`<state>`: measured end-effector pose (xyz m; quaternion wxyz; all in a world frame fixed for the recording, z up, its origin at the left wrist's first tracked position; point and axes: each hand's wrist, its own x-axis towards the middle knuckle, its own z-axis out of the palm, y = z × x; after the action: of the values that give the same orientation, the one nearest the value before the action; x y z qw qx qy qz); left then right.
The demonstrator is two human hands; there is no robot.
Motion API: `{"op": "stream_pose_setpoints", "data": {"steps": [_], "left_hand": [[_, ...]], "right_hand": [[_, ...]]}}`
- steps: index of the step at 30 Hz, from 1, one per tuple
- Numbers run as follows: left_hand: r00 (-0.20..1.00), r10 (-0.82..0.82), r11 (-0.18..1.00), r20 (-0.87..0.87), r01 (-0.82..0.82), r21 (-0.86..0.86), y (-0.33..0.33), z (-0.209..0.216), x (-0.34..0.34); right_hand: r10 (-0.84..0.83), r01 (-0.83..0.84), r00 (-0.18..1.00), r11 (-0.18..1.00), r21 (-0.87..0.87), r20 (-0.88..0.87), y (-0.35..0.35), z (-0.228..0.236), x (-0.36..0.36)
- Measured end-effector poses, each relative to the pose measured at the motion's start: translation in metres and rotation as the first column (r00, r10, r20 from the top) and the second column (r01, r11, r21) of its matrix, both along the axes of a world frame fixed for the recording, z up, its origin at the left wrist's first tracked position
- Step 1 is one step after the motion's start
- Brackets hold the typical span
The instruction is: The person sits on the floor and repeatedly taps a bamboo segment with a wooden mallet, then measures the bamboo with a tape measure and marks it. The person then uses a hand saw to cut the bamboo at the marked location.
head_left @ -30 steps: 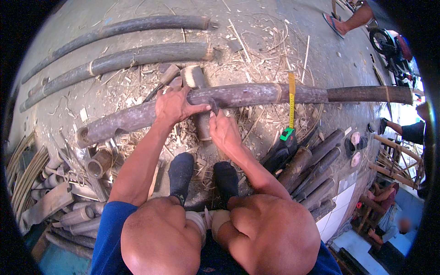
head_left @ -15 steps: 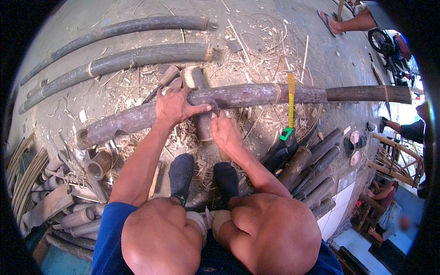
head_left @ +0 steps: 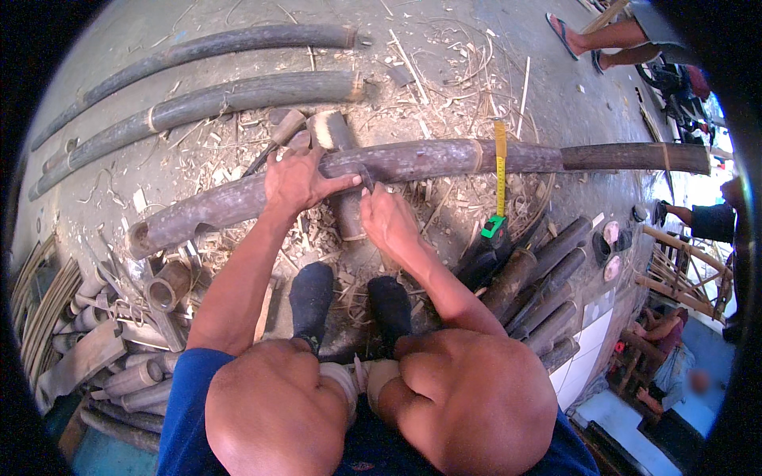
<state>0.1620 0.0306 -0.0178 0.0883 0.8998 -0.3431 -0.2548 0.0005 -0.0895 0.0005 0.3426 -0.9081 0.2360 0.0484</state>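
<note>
A long dark bamboo pole (head_left: 429,161) lies across in front of me, over a short thick bamboo piece (head_left: 346,216). My left hand (head_left: 295,181) grips the pole left of the middle, fingers over its far side and thumb stretched right along it. Just beside that thumb, a small dark knife blade (head_left: 367,178) touches the pole's surface. My right hand (head_left: 389,220) is closed round the knife; its handle is hidden in the fist. Near the pole's left end a notch (head_left: 205,229) is cut. A yellow tape measure (head_left: 500,170) hangs over the pole farther right, its green case on the near side.
Two more bamboo poles (head_left: 246,93) lie at the far left among shavings (head_left: 444,111). Cut bamboo pieces (head_left: 131,379) are piled at the near left, others (head_left: 548,274) at the right. Another person's legs (head_left: 619,36) show at the far right; a seated person (head_left: 663,337) is at the near right.
The view has shifted slightly. My hands keep about the same places on the pole, the right fist turned a little. At the far right, the other person's second foot has come into view.
</note>
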Motion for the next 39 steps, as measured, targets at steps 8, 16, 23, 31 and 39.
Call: {"op": "stream_pose_setpoints", "data": {"steps": [8, 16, 23, 31, 39], "left_hand": [[0.999, -0.008, 1.0, 0.043, 0.008, 0.002, 0.002, 0.003, -0.001], [0.998, -0.004, 1.0, 0.063, 0.004, -0.002, 0.0, 0.004, -0.003], [0.997, -0.01, 0.999, 0.08, 0.013, -0.036, 0.002, 0.001, -0.002], [0.997, -0.031, 0.995, 0.072, 0.037, -0.088, 0.007, -0.001, -0.001], [0.997, 0.035, 0.996, 0.07, -0.029, -0.085, 0.004, -0.008, 0.001]], "right_hand": [[-0.058, 0.058, 0.998, 0.998, 0.007, -0.007, 0.006, -0.006, -0.004], [-0.041, 0.041, 0.999, 0.999, 0.003, 0.007, 0.002, -0.004, -0.001], [-0.01, 0.01, 1.0, 1.0, -0.018, 0.02, 0.001, -0.001, 0.0], [-0.005, 0.005, 0.999, 1.0, 0.004, -0.053, -0.001, 0.004, -0.001], [-0.026, 0.033, 0.995, 0.997, 0.075, -0.095, 0.006, 0.011, -0.025]]}}
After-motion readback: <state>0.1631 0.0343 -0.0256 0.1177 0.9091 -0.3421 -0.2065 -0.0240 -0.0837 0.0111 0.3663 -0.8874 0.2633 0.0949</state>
